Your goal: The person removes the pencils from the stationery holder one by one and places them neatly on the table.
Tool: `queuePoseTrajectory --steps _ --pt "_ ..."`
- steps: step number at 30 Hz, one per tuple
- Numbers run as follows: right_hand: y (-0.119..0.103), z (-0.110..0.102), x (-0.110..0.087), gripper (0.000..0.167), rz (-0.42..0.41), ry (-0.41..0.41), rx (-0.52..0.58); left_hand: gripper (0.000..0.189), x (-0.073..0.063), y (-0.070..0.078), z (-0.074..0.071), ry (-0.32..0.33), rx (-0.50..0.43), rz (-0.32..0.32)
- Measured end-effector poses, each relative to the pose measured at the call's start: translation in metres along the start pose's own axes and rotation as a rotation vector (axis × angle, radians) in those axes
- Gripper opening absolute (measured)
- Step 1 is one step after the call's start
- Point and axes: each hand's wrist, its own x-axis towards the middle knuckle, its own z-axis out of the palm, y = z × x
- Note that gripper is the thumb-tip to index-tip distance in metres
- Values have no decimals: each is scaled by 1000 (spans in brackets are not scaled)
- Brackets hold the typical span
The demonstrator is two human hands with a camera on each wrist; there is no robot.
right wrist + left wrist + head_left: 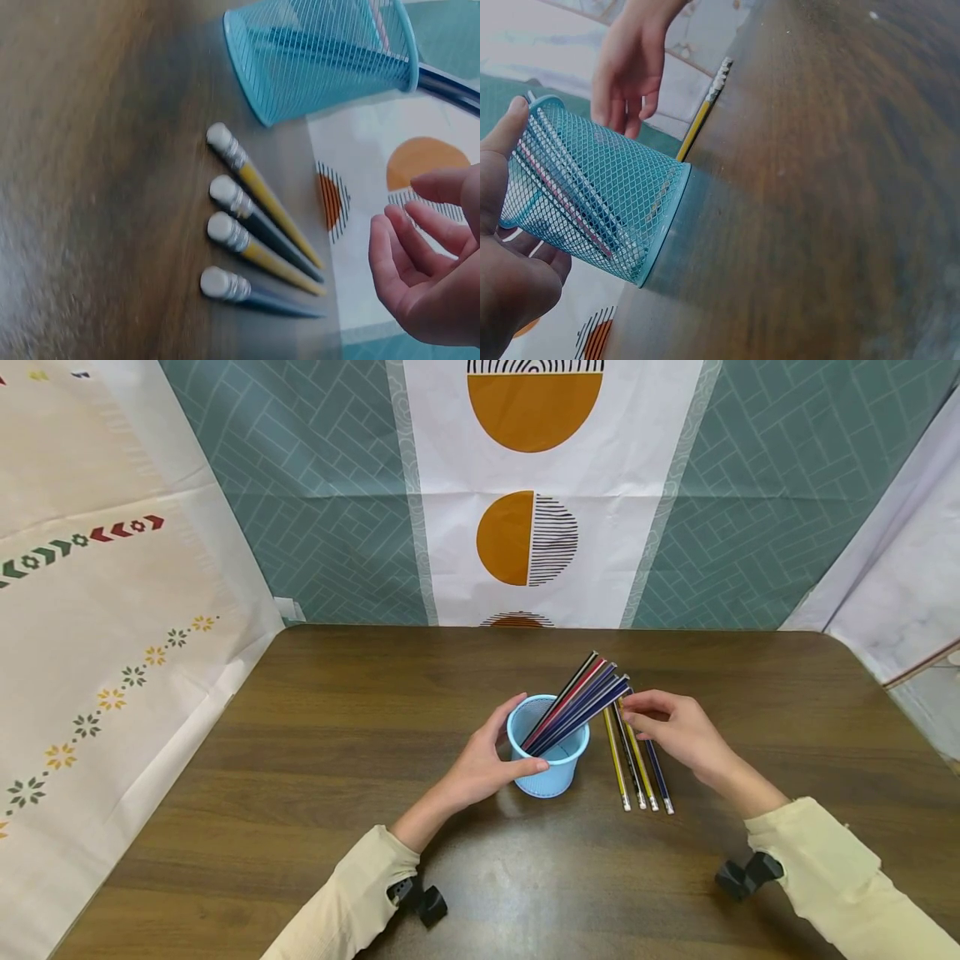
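Observation:
My left hand (480, 768) holds a light-blue mesh pencil cup (546, 781), thumb at the near side and fingers round the far side. Several pencils (573, 706) in dark blue, black and red lean to the right inside the cup, their ends above its rim. Right of the cup, several more pencils (274, 206), yellow, black and dark blue, lie side by side on the table, white erasers toward me. My right hand (678, 735) hovers over their far ends with loosely bent fingers. Nothing shows between these fingers in the right wrist view (431, 262).
The brown wooden table (337, 735) reaches back to a patterned teal and white cloth (337, 527). A white cloth with printed flowers (112, 635) hangs along the left side. Black wrist devices (748, 875) sit at both cream sleeves.

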Motion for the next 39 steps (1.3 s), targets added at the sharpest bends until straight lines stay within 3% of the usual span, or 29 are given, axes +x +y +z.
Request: queuePoseTrajectory --steps 8,17,39 --pt "-12 7 -6 35 -40 -59 96 87 -1 1 0 0 -6 0" --pt "-17 16 -10 34 -104 -51 161 87 -1 0 0 0 -2 -2" --pt "-32 29 -14 33 -71 -16 162 87 -1 0 -1 -5 17 -4"
